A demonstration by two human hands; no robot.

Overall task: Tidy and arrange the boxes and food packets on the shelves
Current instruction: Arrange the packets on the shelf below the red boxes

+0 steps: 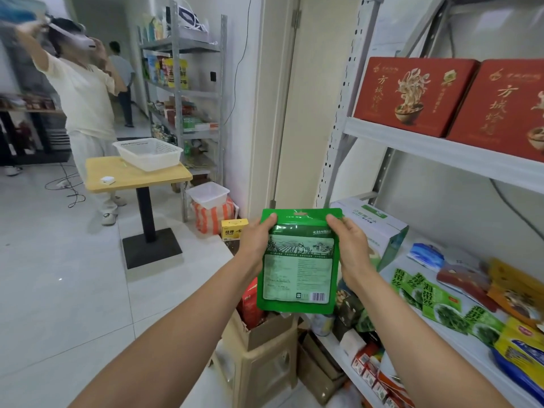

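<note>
I hold a green food packet [298,269] upright in front of me, its printed back facing me. My left hand [256,242] grips its upper left edge and my right hand [351,248] grips its upper right edge. To the right, the middle shelf [459,346] carries several green seaweed packets [426,298], a red packet [468,282], orange and yellow packets [518,343] and a white-green box [376,228]. Two red noodle boxes [412,95] stand on the upper shelf [441,151].
Below the packet an open cardboard box [265,331] sits on a beige stool [259,375]. A small wooden table [132,175] with a white basket [148,153] stands to the left. A person in white [82,107] stands behind it. Another stocked rack [185,92] lines the far wall.
</note>
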